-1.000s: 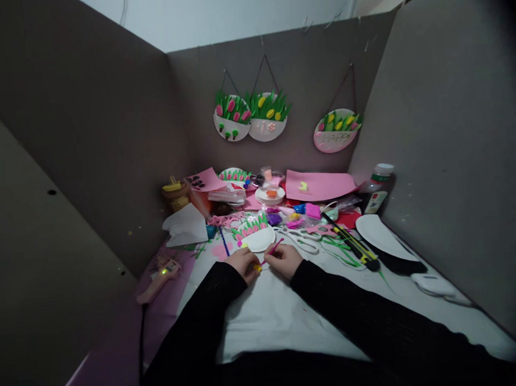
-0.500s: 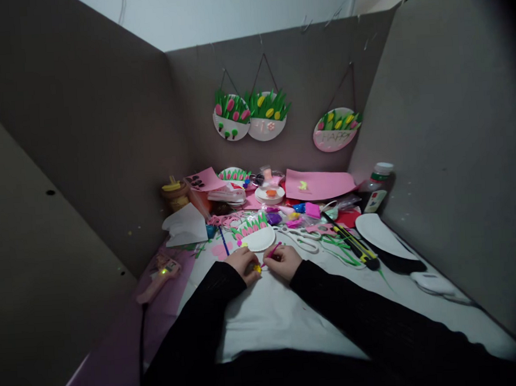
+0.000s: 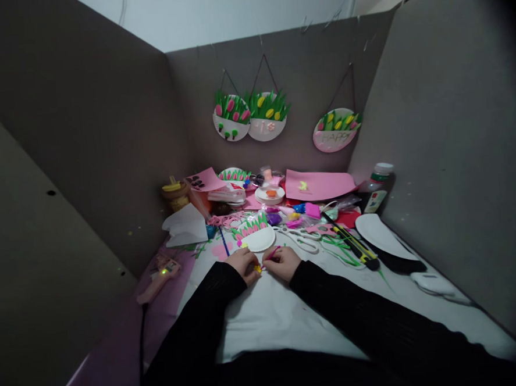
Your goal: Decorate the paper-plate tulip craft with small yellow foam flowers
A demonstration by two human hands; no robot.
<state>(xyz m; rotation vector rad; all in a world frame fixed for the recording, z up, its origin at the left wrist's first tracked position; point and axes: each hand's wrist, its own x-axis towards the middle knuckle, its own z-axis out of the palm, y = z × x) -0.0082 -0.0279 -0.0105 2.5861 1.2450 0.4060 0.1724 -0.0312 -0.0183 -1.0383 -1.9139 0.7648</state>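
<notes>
Both my hands meet low on the white table cover (image 3: 269,314), just in front of a half paper plate with green grass and pink tulips (image 3: 256,235). My left hand (image 3: 243,264) is curled, pinching a small yellow piece (image 3: 257,269) against the table. My right hand (image 3: 282,262) is closed on a thin pink stick (image 3: 274,252) whose tip points at the yellow piece. Black sleeves cover both arms.
A pink glue gun (image 3: 159,279) with a lit lamp lies at the left. White scissors (image 3: 302,237), a yellow-black cutter (image 3: 354,244), pink paper (image 3: 318,184), a glue bottle (image 3: 378,188) and a white plate (image 3: 379,237) crowd the back and right. Grey board walls enclose the desk.
My right hand has tipped the pink stick lower and drawn slightly toward the yellow piece. The left hand has stayed put.
</notes>
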